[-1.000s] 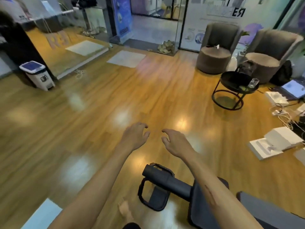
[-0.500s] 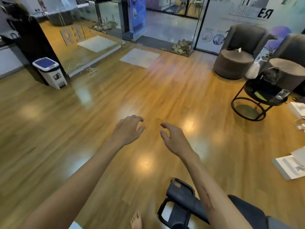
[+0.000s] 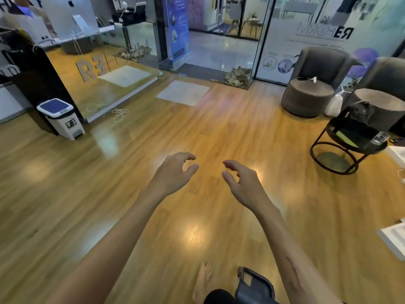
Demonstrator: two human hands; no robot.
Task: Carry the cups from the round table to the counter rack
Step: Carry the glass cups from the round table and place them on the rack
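Note:
A black round table [image 3: 335, 126] stands at the right, with a clear glass cup [image 3: 379, 137] near its right rim. Both my arms reach forward over the wooden floor, well left of that table. My left hand [image 3: 173, 172] hangs with loosely curled fingers and holds nothing. My right hand [image 3: 243, 183] is likewise relaxed and empty. A counter with a glass front [image 3: 72, 38] sits at the far left; no rack shows on it.
A white pedal bin with a blue lid [image 3: 61, 117] stands at the left by a black panel. Two grey armchairs [image 3: 315, 84] sit behind the round table. A dark chair part [image 3: 254, 286] and my bare foot [image 3: 203, 281] are at the bottom. White boxes [image 3: 394, 240] lie at the right.
The view has swung left and forward: the round table slid toward the right edge, the bin and counter came in at the left. Both hands stay raised and empty.

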